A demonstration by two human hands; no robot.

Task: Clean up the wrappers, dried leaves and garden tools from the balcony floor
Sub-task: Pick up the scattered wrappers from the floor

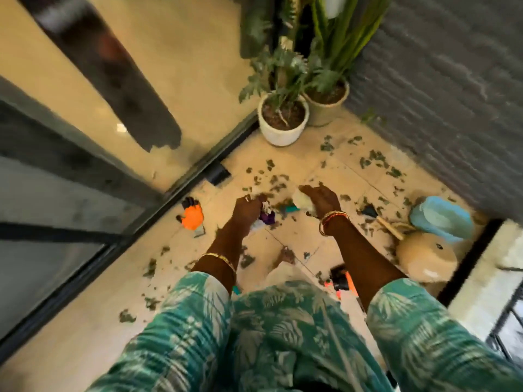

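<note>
Past our teal leaf-print sleeves (181, 315), our left hand (249, 206) has its grip closed around crumpled purple-and-white wrappers (266, 217), our right hand (321, 200) holds a pale wrapper (301, 200), so we're mid-gathering; next, the scattered dried green leaves (373, 159) on the beige tiled balcony floor (297, 165).

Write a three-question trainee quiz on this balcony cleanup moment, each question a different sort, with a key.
1. True or false: the left hand grips a bunch of wrappers.
2. Multiple choice: the orange glove lies A) beside the sliding door track, B) inside the white pot, C) on the blue pot.
3. Fill in: dried ____ are scattered over the floor tiles.

Key: 1 true; 2 A; 3 leaves.
</note>
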